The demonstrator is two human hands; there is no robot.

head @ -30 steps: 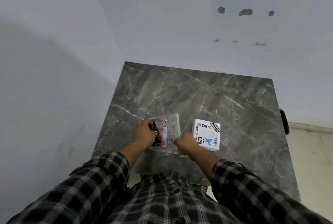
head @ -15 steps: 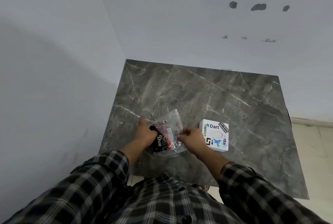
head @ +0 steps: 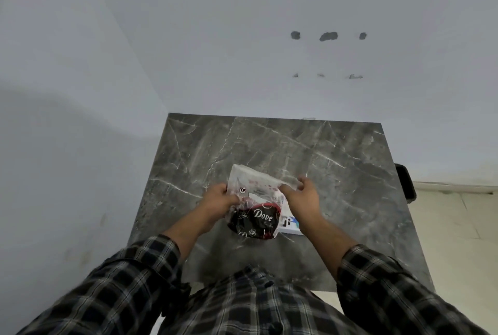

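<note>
- Together, our left hand (head: 217,201) and right hand (head: 301,194) hold a clear plastic bag (head: 258,186) over the marble table (head: 336,173), with the film stretched between them.
- Our left hand grips the bag's left edge about halfway down, its fingers curled round the plastic.
- Our right hand pinches the upper right corner, thumb and fingers closed on a fold of film.
- The bag hangs between and below both grips, its top tilted away from us and its loaded bottom sagging toward us; we cannot tell whether that bottom touches the table.
- Inside, at the bottom, sits a Dove packet (head: 254,220): dark, glossy and rounded, with red trim and white script. It lies just below our left hand and apart from our right.
- The film is thin, crinkled and see-through, with small red print and a round black-and-white mark.
- A white box (head: 289,224) with stickers lies on the table behind the bag's lower right, partly hidden by our right wrist.
- The tabletop is smooth grey stone veined in white, with square corners.
- Plaid sleeves (head: 377,280) cover both forearms.
</note>
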